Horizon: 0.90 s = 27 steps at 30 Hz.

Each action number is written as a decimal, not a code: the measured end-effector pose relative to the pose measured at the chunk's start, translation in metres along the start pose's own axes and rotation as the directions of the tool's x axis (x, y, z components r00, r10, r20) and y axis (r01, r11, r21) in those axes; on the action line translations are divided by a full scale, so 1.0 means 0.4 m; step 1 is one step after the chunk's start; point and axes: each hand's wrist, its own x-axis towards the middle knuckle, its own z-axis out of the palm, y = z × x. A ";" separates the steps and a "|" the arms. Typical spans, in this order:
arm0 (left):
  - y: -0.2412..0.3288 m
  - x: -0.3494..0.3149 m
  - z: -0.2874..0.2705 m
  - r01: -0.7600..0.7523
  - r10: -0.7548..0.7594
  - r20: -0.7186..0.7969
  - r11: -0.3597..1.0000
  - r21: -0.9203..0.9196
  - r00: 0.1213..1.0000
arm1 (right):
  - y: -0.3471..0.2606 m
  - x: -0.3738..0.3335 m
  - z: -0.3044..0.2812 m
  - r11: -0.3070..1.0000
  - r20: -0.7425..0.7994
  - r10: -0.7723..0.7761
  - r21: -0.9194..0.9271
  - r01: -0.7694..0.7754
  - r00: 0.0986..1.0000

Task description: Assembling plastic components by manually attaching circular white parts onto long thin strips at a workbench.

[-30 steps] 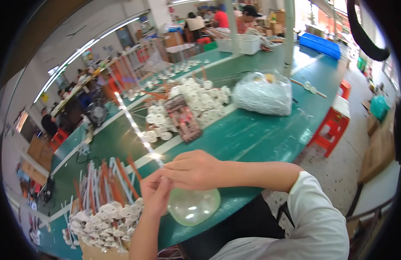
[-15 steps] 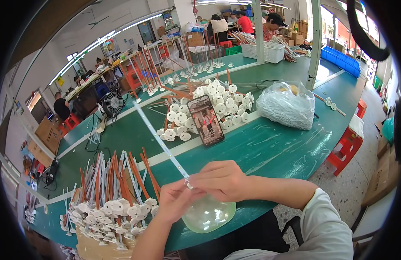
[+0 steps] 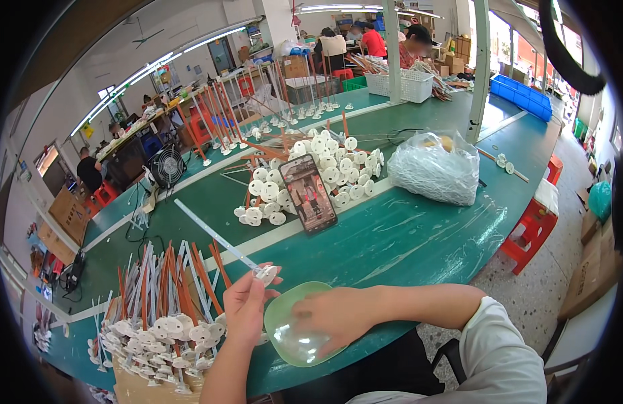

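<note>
Upright in front of me, my left hand pinches the lower end of a long pale strip. At that end, between thumb and fingers, is a round white disc. The strip slants up and away to the left. My right hand reaches down into a translucent green bowl, its fingers apart and bent, their tips partly hidden. What lies in the bowl is too small and glossy to make out.
Left of my forearm stand bundled orange and pale strips with white disc ends on cardboard. Ahead lie more white discs, with a phone propped against them. A clear plastic bag sits to the right. Red stools stand beyond the table edge.
My right hand has left the strip's end and moved down into the bowl. My left hand keeps the strip, now lower and further left, with a white disc showing at its end.
</note>
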 end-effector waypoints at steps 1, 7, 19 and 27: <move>0.003 -0.003 0.000 0.012 -0.012 0.001 0.999 0.042 1.000 | 0.000 0.001 -0.001 1.000 0.004 -0.013 0.004 0.013 1.000; -0.012 -0.007 0.009 -0.054 0.048 0.064 0.994 0.091 0.997 | -0.002 0.003 -0.028 0.979 0.160 0.203 -0.008 -0.205 0.966; -0.010 -0.019 0.022 -0.246 0.252 0.010 0.933 0.262 0.968 | 0.027 0.006 -0.018 0.983 0.131 -0.010 0.181 -0.014 0.991; -0.007 -0.021 0.030 -0.217 0.209 0.065 0.884 0.414 0.976 | 0.030 0.008 -0.016 0.992 0.172 0.060 0.103 -0.078 0.983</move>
